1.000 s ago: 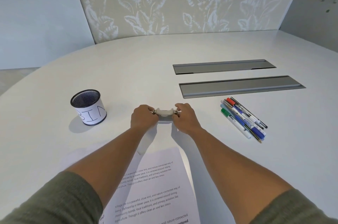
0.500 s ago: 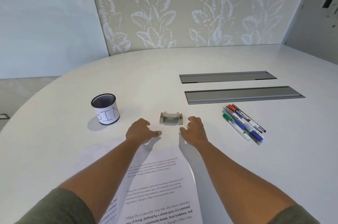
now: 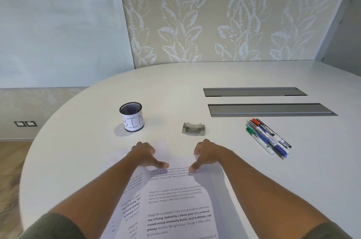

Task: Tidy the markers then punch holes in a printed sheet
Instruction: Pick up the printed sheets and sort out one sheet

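Matt white table (image 3: 195,86), black wire-mesh cup (image 3: 131,108), metal punch (image 3: 193,129), paper sheets (image 3: 179,199).

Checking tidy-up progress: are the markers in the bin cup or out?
Out. The markers lie bunched on the table, far right of the bin cup.

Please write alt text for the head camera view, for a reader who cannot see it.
Both hands, left hand and right hand, rest on printed sheets on a white table. Beyond them sits a hole punch, a mesh cup to its left and loose markers to its right.
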The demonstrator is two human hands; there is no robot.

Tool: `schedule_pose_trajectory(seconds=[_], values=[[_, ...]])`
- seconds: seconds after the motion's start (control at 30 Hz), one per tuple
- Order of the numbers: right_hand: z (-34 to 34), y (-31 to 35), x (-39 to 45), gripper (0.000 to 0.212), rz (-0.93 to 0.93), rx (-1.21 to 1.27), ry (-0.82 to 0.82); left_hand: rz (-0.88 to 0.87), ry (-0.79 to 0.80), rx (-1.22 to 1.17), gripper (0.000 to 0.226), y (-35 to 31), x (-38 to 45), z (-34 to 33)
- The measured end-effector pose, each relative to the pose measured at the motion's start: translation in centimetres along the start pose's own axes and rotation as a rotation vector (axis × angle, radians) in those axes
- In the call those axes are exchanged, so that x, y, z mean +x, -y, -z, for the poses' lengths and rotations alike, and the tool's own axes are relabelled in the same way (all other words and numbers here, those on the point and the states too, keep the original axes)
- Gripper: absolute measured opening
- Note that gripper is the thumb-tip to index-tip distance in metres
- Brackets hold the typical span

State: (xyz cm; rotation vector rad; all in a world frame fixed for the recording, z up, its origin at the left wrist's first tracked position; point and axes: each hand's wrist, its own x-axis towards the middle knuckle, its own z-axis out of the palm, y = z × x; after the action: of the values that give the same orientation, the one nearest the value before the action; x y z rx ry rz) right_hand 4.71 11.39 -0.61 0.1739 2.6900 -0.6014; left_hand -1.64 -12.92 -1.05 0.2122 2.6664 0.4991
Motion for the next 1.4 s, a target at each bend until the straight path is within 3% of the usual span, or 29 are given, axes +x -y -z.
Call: schedule_pose_trajectory(seconds=[0.1, 0.23, 0.37, 0.43, 0.5, 0.57, 0.7, 0.83, 0.93, 1.1, 1.4], values=[[-0.2, 0.2, -0.4, 0.076, -0.021, -0.048, 0.017, -0.010, 0.008, 0.003, 0.099, 0.5, -0.7, -0.2], [-0.4, 0.8, 0.0, 0.047, -0.015, -0.059, 0.030, -0.056, 0.004, 0.032, 0.107, 0.7, -1.1, -0.7], [-0.6, 0.9, -0.1, 0.066, -0.005, 0.039, 0.011, -0.083, -0.010, 0.023, 0.111, 1.1, -1.1, -1.0], [-0.6, 0.8, 0.0, 0.042, 0.042, 0.122, -0.016, -0.101, -0.014, -0.007, 0.108, 1.4, -1.1, -1.0], [-0.5, 0.6, 0.0, 0.024, 0.064, 0.303, -0.047, -0.119, -0.023, -0.026, 0.099, 1.9, -1.1, -0.9], [-0.3, 0.3, -0.1, 0.022, 0.066, 0.548, -0.082, -0.140, -0.043, -0.024, 0.084, 2.3, -1.0, -0.9], [-0.1, 0.2, -0.5, 0.029, 0.013, 0.814, -0.139, -0.194, -0.152, -0.146, 0.027, 3.1, -0.7, -0.5], [-0.3, 0.1, -0.5, 0.041, -0.016, 0.824, -0.100, -0.179, -0.193, -0.239, 0.023, 3.7, -0.9, 0.4], [-0.3, 0.3, -0.4, 0.041, 0.014, 0.808, -0.091, -0.124, -0.221, -0.279, 0.053, 4.9, -1.3, 1.2], [-0.3, 0.7, -0.5, 0.037, 0.015, 0.816, -0.113, 0.089, -0.250, -0.100, 0.101, 8.1, -2.7, 2.6], [-1.0, 1.9, 0.1, 0.038, 0.040, 0.789, -0.148, 0.355, -0.176, -0.036, 0.130, 11.5, -4.9, 2.9]])
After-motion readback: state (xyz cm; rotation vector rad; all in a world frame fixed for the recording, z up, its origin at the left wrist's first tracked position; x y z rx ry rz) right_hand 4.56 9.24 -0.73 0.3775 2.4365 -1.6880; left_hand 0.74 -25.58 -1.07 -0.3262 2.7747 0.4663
